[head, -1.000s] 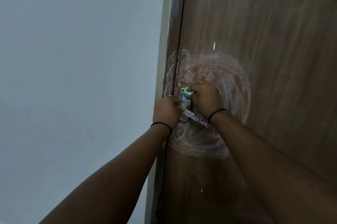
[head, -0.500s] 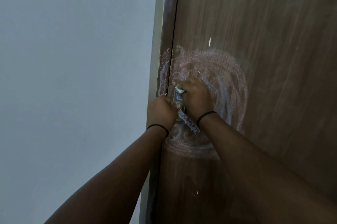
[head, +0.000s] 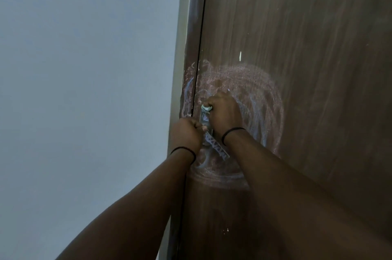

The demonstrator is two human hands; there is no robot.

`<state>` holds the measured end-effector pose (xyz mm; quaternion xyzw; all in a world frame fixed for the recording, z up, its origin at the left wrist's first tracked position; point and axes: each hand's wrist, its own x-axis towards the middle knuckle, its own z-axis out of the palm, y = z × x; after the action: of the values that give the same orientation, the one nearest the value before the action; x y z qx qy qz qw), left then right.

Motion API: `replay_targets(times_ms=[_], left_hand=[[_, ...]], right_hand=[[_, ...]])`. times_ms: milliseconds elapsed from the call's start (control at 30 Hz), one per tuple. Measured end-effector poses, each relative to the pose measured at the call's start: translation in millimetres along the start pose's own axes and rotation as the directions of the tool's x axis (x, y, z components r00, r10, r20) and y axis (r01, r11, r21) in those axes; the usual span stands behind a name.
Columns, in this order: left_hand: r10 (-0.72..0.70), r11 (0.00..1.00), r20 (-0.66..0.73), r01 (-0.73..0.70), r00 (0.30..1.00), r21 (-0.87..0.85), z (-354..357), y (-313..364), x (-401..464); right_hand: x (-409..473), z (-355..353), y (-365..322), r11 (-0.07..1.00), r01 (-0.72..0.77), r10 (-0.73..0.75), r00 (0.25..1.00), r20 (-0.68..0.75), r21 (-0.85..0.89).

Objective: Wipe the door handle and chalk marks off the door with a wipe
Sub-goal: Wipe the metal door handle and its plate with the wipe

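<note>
Pinching what looks like a wipe (head: pixel 206 108), right hand (head: pixel 224 113) tops handle (head: pixel 216 147).

Plain pale grey-blue wall (head: pixel 84 90) fills the left side, meeting a lighter door frame (head: pixel 180 47). Dim, flat light, no hard shadows.

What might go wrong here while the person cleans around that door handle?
The wipe shows only as a small bunched wad in the right hand, so it may smear the wide ring of chalk marks rather than lift it. Chalk also crosses onto the door frame and could be missed. The left hand sits by the door's edge gap, a possible pinch spot.
</note>
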<state>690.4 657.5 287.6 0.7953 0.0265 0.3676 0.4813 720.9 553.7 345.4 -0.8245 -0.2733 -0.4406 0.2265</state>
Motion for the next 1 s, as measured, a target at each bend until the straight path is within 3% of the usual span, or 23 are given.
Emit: replay_targets(times_ms=[167,333,500,667,867,1000], left_hand=[[-0.042,0.996,0.008,0.043,0.999,-0.072,-1.7,7.4,5.3],[-0.165,0.965,0.061,0.174,0.984,-0.197,6.1,-14.7,-6.2],[-0.344,0.773,0.180,0.387,0.921,-0.503,13.2,-13.0,2.8],[-0.391,0.704,0.190,0.426,0.901,-0.569,22.1,-18.2,-1.2],[-0.385,0.698,0.211,0.433,0.899,-0.570,21.7,-21.0,0.6],[-0.376,0.719,0.207,0.425,0.903,-0.550,20.4,-21.4,0.6]], right_hand=[[-1.2,-14.4,8.5,0.976,0.157,-0.148,0.987,0.069,-0.149],[-17.6,-0.2,4.0,0.989,0.085,-0.077,0.994,0.073,-0.118],[-9.5,-4.7,9.7,0.967,0.214,-0.190,0.968,0.166,-0.136],[-4.9,-3.5,9.3,0.989,0.131,-0.127,0.990,0.059,-0.062],[-4.1,-3.5,4.3,0.963,0.226,-0.194,0.959,0.209,-0.145],[-4.4,-9.2,13.7,0.981,0.171,-0.160,0.981,0.111,-0.095]])
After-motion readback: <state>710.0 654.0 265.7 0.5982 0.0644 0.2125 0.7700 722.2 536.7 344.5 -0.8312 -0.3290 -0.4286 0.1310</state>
